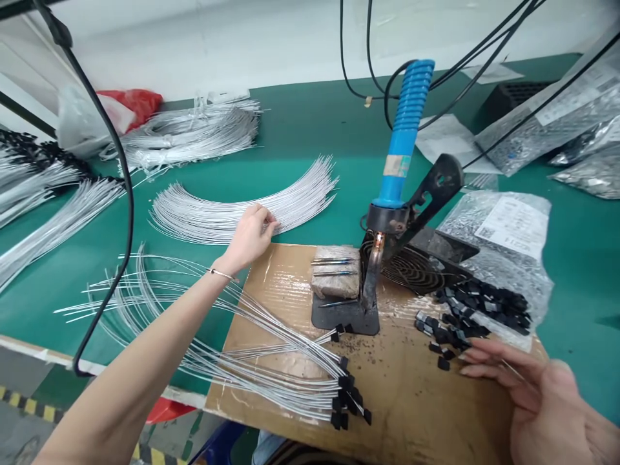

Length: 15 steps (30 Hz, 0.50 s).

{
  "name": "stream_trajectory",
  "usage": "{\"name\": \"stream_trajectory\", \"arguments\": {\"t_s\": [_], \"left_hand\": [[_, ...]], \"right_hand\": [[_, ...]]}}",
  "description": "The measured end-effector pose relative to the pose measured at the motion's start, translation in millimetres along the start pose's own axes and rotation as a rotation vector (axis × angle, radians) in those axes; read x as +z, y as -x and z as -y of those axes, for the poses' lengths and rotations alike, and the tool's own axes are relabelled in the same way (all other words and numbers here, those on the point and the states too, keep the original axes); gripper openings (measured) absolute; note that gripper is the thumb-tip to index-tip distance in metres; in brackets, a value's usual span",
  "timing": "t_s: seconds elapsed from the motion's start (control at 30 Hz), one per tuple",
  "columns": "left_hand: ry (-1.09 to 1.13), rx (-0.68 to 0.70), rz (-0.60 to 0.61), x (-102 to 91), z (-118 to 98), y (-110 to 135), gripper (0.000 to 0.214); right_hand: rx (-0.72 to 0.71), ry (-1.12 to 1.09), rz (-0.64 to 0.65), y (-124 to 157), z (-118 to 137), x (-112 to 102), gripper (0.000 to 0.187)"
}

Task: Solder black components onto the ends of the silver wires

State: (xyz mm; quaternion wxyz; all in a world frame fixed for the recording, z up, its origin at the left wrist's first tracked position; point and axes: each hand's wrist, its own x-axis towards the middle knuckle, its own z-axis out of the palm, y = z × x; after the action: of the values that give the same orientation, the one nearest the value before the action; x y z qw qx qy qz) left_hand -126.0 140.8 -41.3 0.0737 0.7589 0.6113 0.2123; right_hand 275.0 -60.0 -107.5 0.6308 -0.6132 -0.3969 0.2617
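Observation:
My left hand (252,234) reaches over the near edge of a curved bundle of white wires (203,216). Its thumb and fingers are pinched together at the wires; how many strands they grip is hidden. At the right, my right hand (547,400) has its fingers stretched toward a pile of small black connectors (489,303). A thin, pale, wire-like piece (514,371) shows between its fingers. Under my left forearm lie white wires with black connectors on their ends (285,387), their connector ends on a cardboard sheet (397,413).
A blue-handled soldering iron (405,129) stands tip-down in its holder, beside a stained sponge block (334,287) bearing metal tips. Plastic bags (513,226) lie at the right. More wire bundles (194,132) lie at the back left. A black cable (123,168) hangs at the left.

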Motion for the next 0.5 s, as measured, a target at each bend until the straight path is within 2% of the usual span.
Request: {"name": "stream_trajectory", "arguments": {"t_s": [0.13, 0.3, 0.5], "left_hand": [[0.078, -0.008, -0.038, -5.0, 1, 4, 0.010], [0.195, -0.044, -0.077, -7.8, 0, 9, 0.014], [0.149, -0.044, -0.116, -16.5, -5, 25, 0.020]], "right_hand": [[0.031, 0.025, 0.001, 3, 1, -1, 0.043], [0.226, 0.138, -0.051, 15, 14, 3, 0.049], [0.234, 0.100, -0.079, 16, 14, 9, 0.051]]}}
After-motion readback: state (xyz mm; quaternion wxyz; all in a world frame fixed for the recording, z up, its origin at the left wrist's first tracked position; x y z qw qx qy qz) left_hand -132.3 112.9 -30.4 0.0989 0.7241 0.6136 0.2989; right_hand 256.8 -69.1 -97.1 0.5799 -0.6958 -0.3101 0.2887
